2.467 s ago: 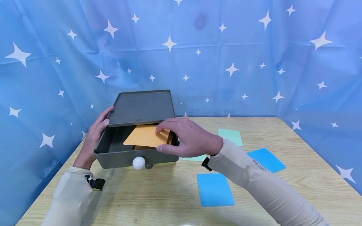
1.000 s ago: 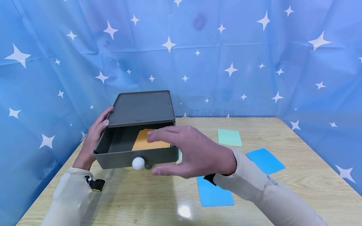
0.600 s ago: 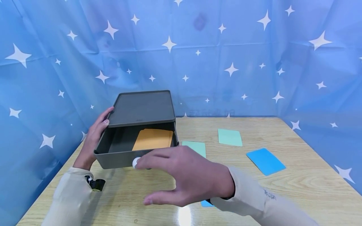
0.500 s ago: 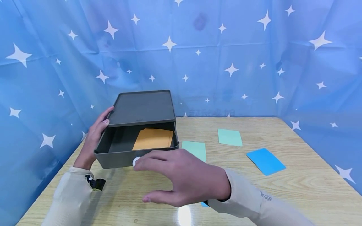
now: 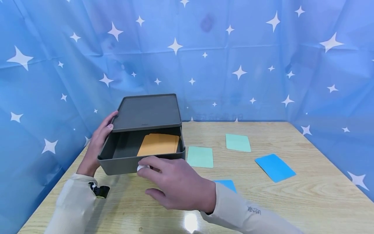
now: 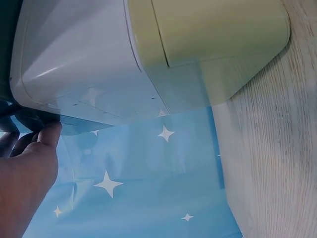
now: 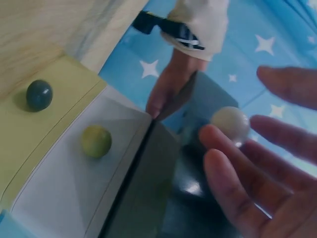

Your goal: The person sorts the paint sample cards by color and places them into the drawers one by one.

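A stacked drawer unit (image 5: 146, 112) stands on the table, its dark grey top drawer (image 5: 119, 164) pulled out. Inside lie orange cards (image 5: 159, 144), stacked slightly askew toward the right side. My left hand (image 5: 97, 143) rests against the unit's left side near the top, with the thumb by the front edge. Its fingertips are partly hidden behind the casing in the left wrist view. My right hand (image 5: 178, 183) is at the front, its relaxed fingers around the drawer's white round knob (image 7: 230, 124). The right thumb stands apart from the knob.
Below are a white tier with a yellow knob (image 7: 96, 141) and a yellowish tier with a dark knob (image 7: 39, 95). Right of the unit lie green cards, one nearer (image 5: 200, 157) and one farther (image 5: 238, 142), and a blue card (image 5: 275, 167). Another blue card (image 5: 226, 185) is partly covered by my right hand.
My right hand has let go of an orange card inside the drawer, drawn back, and come down to the white knob. The left hand and drawer have stayed put.
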{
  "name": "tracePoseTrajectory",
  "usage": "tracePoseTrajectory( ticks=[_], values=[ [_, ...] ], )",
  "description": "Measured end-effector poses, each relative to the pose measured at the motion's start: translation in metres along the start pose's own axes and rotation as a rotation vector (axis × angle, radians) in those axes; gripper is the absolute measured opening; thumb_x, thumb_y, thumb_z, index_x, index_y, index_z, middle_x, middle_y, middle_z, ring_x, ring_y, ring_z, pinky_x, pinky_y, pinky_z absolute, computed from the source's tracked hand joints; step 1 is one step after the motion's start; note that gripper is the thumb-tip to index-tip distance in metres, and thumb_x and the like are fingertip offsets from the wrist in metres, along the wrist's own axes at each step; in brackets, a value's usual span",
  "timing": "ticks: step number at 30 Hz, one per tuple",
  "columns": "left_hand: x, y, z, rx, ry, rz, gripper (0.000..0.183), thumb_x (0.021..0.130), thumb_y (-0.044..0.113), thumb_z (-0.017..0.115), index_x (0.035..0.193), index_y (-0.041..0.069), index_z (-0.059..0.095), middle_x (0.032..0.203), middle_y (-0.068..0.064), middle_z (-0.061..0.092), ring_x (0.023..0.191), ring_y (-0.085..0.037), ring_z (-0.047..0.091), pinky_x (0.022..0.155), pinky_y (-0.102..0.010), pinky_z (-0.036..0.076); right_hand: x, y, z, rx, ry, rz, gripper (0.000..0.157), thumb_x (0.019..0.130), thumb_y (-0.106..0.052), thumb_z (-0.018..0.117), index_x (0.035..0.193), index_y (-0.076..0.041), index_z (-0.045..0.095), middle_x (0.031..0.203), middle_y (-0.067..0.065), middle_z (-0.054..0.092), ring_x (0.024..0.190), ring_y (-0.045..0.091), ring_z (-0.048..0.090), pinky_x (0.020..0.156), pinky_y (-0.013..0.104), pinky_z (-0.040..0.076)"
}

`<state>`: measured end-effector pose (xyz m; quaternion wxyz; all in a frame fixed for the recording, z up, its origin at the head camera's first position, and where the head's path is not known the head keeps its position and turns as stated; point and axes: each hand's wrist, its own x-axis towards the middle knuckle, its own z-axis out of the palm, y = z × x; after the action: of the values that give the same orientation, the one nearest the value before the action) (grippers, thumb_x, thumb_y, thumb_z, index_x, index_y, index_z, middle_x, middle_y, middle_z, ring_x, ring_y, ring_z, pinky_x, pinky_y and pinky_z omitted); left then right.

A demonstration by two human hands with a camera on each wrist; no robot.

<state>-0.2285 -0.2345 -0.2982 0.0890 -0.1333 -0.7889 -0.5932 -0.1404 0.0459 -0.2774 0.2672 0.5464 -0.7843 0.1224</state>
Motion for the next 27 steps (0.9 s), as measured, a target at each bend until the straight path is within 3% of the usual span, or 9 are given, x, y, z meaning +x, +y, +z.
tracePoseTrajectory(
  ticks=[5, 8, 10, 12, 15, 17, 23, 27],
  values=[
    [0.000, 0.000, 0.000, 0.003, 0.001, 0.004, 0.054, 0.108, 0.045, 0.027, 0.161, 0.038, 0.019, 0.170, -0.005, 0.009, 0.146, -0.038, 0.019, 0.109, -0.071, 0.025, 0.004, -0.003, 0.011, -0.108, 0.123, -0.001, 0.019, 0.087, -0.007, 0.071, 0.102, -0.018, 0.069, 0.113, -0.002, 0.065, 0.087, 0.004, 0.067, 0.066, 0.018, 0.054],
    [0.000, 0.000, 0.000, 0.005, 0.003, 0.003, 0.054, 0.107, 0.045, 0.027, 0.160, 0.038, 0.019, 0.170, -0.004, 0.009, 0.146, -0.037, 0.019, 0.110, -0.071, 0.026, 0.006, -0.004, 0.016, -0.156, 0.186, 0.010, 0.023, 0.090, 0.000, 0.063, 0.094, -0.021, 0.071, 0.105, -0.005, 0.065, 0.079, 0.003, 0.065, 0.062, 0.017, 0.051],
    [0.000, 0.000, 0.000, 0.015, 0.001, 0.001, 0.054, 0.107, 0.046, 0.027, 0.160, 0.039, 0.019, 0.170, -0.004, 0.010, 0.146, -0.036, 0.020, 0.109, -0.061, 0.033, 0.008, -0.005, 0.019, -0.182, 0.213, 0.010, 0.027, 0.089, 0.003, 0.062, 0.091, -0.022, 0.072, 0.102, -0.005, 0.065, 0.074, 0.002, 0.064, 0.061, 0.017, 0.050],
    [-0.001, -0.001, -0.002, 0.021, -0.003, 0.003, 0.054, 0.108, 0.046, 0.027, 0.160, 0.038, 0.019, 0.170, -0.005, 0.011, 0.144, -0.035, 0.023, 0.106, -0.044, 0.041, 0.010, -0.005, 0.021, -0.197, 0.230, 0.005, 0.028, 0.089, 0.004, 0.062, 0.090, -0.022, 0.072, 0.100, -0.005, 0.065, 0.073, 0.002, 0.063, 0.061, 0.016, 0.050],
    [-0.001, -0.001, -0.003, 0.033, -0.007, 0.010, 0.054, 0.108, 0.046, 0.028, 0.161, 0.037, 0.020, 0.169, -0.007, 0.015, 0.139, -0.029, 0.031, 0.092, -0.020, 0.045, 0.013, -0.004, 0.022, -0.213, 0.246, -0.002, 0.028, 0.089, 0.003, 0.063, 0.090, -0.022, 0.074, 0.098, -0.006, 0.066, 0.076, 0.002, 0.065, 0.064, 0.015, 0.051],
    [-0.002, -0.002, -0.003, 0.034, -0.008, 0.015, 0.054, 0.108, 0.046, 0.028, 0.161, 0.036, 0.020, 0.168, -0.009, 0.017, 0.135, -0.026, 0.034, 0.086, -0.014, 0.046, 0.015, -0.003, 0.022, -0.214, 0.254, -0.004, 0.028, 0.089, 0.003, 0.063, 0.091, -0.022, 0.075, 0.098, -0.006, 0.067, 0.079, 0.002, 0.067, 0.066, 0.014, 0.053],
    [0.000, -0.002, -0.003, 0.048, 0.000, 0.021, 0.053, 0.108, 0.046, 0.028, 0.160, 0.038, 0.022, 0.168, -0.006, 0.019, 0.135, -0.022, 0.034, 0.089, -0.016, 0.043, 0.017, 0.002, 0.022, -0.215, 0.279, 0.005, 0.025, 0.090, 0.001, 0.064, 0.090, -0.021, 0.076, 0.097, -0.006, 0.068, 0.079, 0.003, 0.068, 0.067, 0.015, 0.053],
    [0.001, -0.002, -0.004, 0.064, 0.008, 0.019, 0.052, 0.108, 0.045, 0.028, 0.159, 0.038, 0.024, 0.168, -0.003, 0.020, 0.141, -0.021, 0.032, 0.096, -0.024, 0.038, 0.019, 0.008, 0.024, -0.206, 0.279, 0.020, 0.026, 0.087, 0.004, 0.068, 0.090, -0.020, 0.077, 0.098, -0.005, 0.069, 0.081, 0.005, 0.069, 0.066, 0.016, 0.053]
  ],
)
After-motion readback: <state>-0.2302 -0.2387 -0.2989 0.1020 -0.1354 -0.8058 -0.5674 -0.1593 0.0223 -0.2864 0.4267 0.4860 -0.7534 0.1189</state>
